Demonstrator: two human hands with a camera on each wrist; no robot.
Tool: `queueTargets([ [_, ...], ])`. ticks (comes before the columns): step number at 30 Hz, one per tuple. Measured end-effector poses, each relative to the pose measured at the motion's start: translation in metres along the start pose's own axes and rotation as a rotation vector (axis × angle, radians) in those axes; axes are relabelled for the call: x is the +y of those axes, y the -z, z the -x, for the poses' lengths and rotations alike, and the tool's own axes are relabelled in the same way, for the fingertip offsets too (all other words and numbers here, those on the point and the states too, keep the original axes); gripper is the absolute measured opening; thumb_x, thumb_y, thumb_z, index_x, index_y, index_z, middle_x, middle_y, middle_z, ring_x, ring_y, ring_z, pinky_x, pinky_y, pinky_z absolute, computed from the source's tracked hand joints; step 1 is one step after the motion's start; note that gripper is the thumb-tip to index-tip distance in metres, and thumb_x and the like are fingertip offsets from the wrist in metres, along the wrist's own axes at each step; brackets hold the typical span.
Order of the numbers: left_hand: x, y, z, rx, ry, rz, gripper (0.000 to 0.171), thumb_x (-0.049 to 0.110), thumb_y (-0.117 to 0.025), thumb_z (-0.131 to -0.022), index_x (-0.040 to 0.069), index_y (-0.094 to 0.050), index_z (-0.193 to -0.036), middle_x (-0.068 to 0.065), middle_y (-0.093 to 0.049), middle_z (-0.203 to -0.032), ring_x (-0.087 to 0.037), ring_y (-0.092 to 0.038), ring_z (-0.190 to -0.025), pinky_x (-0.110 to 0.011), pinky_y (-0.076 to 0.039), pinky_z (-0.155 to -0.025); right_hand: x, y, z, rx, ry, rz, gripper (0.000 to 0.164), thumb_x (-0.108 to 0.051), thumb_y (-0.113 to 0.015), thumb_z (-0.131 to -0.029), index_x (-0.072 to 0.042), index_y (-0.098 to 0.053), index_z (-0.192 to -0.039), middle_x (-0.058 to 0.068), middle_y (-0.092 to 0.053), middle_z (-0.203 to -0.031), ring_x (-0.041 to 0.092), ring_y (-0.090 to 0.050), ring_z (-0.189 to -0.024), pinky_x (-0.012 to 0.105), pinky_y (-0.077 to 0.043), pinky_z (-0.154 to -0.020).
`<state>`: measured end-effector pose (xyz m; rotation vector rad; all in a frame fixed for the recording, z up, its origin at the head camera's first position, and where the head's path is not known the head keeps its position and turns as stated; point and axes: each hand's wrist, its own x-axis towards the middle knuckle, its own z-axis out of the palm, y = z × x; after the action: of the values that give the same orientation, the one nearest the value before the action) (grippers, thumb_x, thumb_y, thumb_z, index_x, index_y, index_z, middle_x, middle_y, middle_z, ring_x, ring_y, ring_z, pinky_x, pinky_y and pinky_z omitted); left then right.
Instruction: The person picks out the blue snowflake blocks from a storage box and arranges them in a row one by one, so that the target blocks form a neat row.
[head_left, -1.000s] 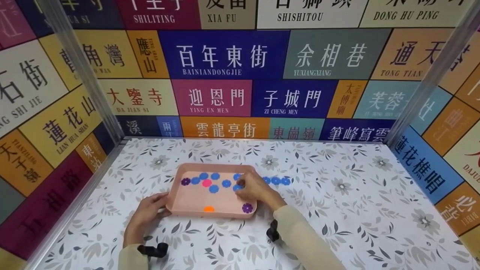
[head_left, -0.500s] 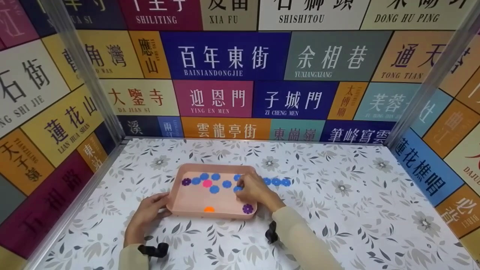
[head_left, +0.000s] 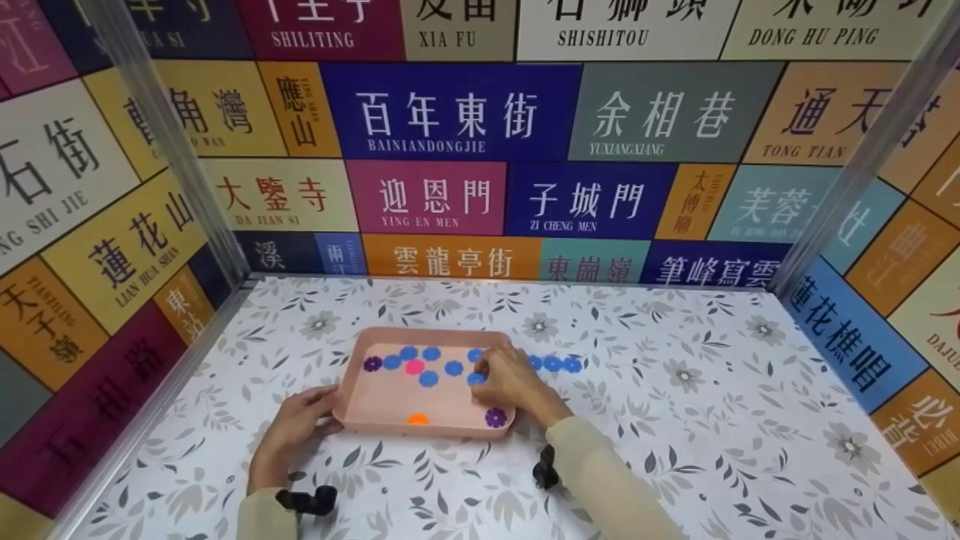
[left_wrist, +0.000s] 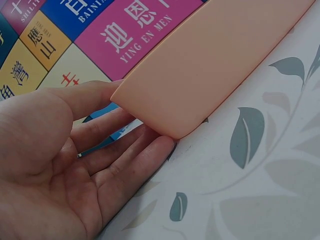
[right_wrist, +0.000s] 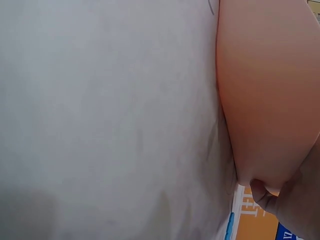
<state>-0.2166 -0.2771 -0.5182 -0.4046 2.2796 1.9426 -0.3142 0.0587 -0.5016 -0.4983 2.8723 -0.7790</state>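
A shallow pink tray (head_left: pixel 405 401) lies on the table, with several blue flower-shaped discs (head_left: pixel 454 368) inside. My left hand (head_left: pixel 298 420) holds the tray's near left corner. In the left wrist view its thumb meets the rim and its fingers (left_wrist: pixel 150 155) lie at the outer wall. My right hand (head_left: pixel 510 379) reaches over the right rim, thumb and index finger pinching a blue disc (head_left: pixel 476 379); most of its grip is hidden. Other discs in the tray are pink (head_left: pixel 415 367), orange (head_left: pixel 418 418) and dark purple (head_left: pixel 496 417). In the right wrist view, a finger (right_wrist: pixel 262 195) curls at the tray wall.
Right of the tray, a short row of blue discs (head_left: pixel 553 364) lies on the table (head_left: pixel 675 435), partly behind my right hand. The table has a floral cover. Panels with printed signs (head_left: pixel 450 112) rise at the back and sides.
Both hands stay where they were, with only tiny shifts of the right fingers. The tray and the discs have not visibly moved.
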Motion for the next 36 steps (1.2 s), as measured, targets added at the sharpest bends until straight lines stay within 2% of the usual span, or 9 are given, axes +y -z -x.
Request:
queueTargets([
  [6, 0.001, 0.001, 0.001, -0.005, 0.003, -0.017, 0.05, 0.021, -0.057, -0.102, -0.005, -0.047, -0.144, -0.028, -0.056, -0.14, -0.019, -0.065, -0.108, -0.029, -0.06, -0.085, 0.0, 0.0, -0.001, 0.015, 0.008, 0.001, 0.036, -0.029, -0.08, -0.072, -0.012, -0.075, -0.103, -0.001, -0.068, -0.102, 0.019, -0.054, -0.101, 0.043, -0.041, -0.102],
  [10, 0.002, 0.0, 0.001, -0.005, 0.013, -0.018, 0.05, 0.022, -0.056, -0.102, -0.003, -0.047, -0.145, -0.027, -0.055, -0.141, -0.02, -0.065, -0.109, -0.029, -0.06, -0.085, 0.0, 0.0, -0.001, 0.04, 0.042, 0.013, 0.036, -0.028, -0.081, -0.071, -0.01, -0.075, -0.101, -0.001, -0.07, -0.099, 0.018, -0.055, -0.101, 0.046, -0.035, -0.104],
  [17, 0.002, 0.0, 0.002, -0.006, 0.014, -0.009, 0.052, 0.026, -0.057, -0.102, -0.002, -0.047, -0.145, -0.026, -0.056, -0.14, -0.019, -0.065, -0.109, -0.027, -0.059, -0.085, -0.001, 0.008, -0.002, 0.106, 0.114, 0.029, 0.029, -0.027, -0.082, -0.072, -0.011, -0.077, -0.096, -0.001, -0.075, -0.093, 0.02, -0.061, -0.101, 0.049, -0.036, -0.098],
  [24, 0.001, 0.002, 0.0, -0.01, 0.045, -0.017, 0.056, 0.03, -0.058, -0.102, 0.001, -0.045, -0.147, -0.025, -0.054, -0.144, -0.021, -0.063, -0.114, -0.029, -0.059, -0.09, -0.001, 0.027, -0.001, 0.116, 0.089, 0.001, 0.033, -0.031, -0.084, -0.074, -0.01, -0.077, -0.099, 0.002, -0.072, -0.097, 0.023, -0.058, -0.099, 0.046, -0.04, -0.1],
  [28, 0.0, 0.003, -0.001, -0.011, 0.043, -0.052, 0.057, 0.033, -0.059, -0.101, 0.002, -0.045, -0.148, -0.024, -0.053, -0.144, -0.024, -0.062, -0.118, -0.031, -0.059, -0.092, 0.002, 0.038, 0.001, 0.134, 0.07, -0.004, 0.034, -0.029, -0.082, -0.075, -0.008, -0.076, -0.101, 0.003, -0.069, -0.098, 0.023, -0.057, -0.098, 0.045, -0.043, -0.099],
  [32, 0.0, 0.003, 0.001, -0.006, 0.046, -0.094, 0.059, 0.036, -0.059, -0.101, 0.003, -0.046, -0.148, -0.023, -0.053, -0.145, -0.026, -0.061, -0.122, -0.032, -0.058, -0.095, 0.008, 0.046, 0.005, 0.165, 0.068, -0.03, 0.029, -0.027, -0.082, -0.076, -0.01, -0.077, -0.099, 0.003, -0.068, -0.098, 0.024, -0.058, -0.099, 0.046, -0.042, -0.102],
  [36, 0.001, 0.002, 0.002, -0.008, 0.05, -0.094, 0.059, 0.036, -0.059, -0.101, 0.003, -0.045, -0.148, -0.024, -0.053, -0.145, -0.027, -0.06, -0.123, -0.033, -0.058, -0.095, 0.017, 0.054, 0.012, 0.22, 0.089, -0.047, 0.022, -0.027, -0.081, -0.079, -0.015, -0.076, -0.096, 0.002, -0.069, -0.096, 0.025, -0.06, -0.1, 0.048, -0.044, -0.1],
])
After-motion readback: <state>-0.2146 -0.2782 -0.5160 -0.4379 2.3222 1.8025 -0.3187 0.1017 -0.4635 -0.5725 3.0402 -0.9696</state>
